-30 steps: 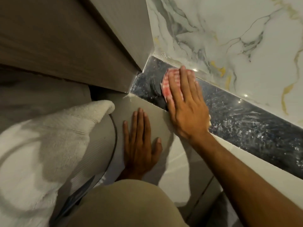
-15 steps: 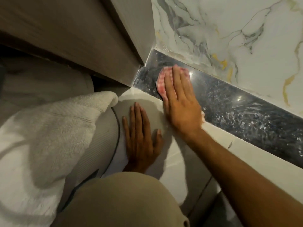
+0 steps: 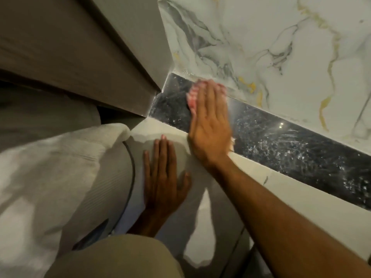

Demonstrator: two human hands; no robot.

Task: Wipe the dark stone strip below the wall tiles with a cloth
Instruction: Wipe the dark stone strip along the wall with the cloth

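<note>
The dark speckled stone strip [image 3: 291, 149] runs diagonally under the white marble wall tiles [image 3: 271, 47]. My right hand [image 3: 208, 125] lies flat on the strip near its left end and presses a red-and-white checked cloth [image 3: 192, 97] against it. Only the cloth's edges show past my fingertips and beside my palm. The fingertips reach the joint between strip and tiles. My left hand [image 3: 162, 181] rests flat, fingers apart, on the pale floor tile [image 3: 281, 197] and holds nothing.
A brown door frame or cabinet edge [image 3: 112, 63] ends the strip at the left corner. A white towel [image 3: 50, 167] lies on the left over a ribbed mat [image 3: 104, 187]. My knee in beige cloth [image 3: 112, 257] fills the bottom centre.
My right hand and the cloth have slid up across the strip, from its lower part to its upper edge at the tile joint. The left hand has stayed flat on the floor.
</note>
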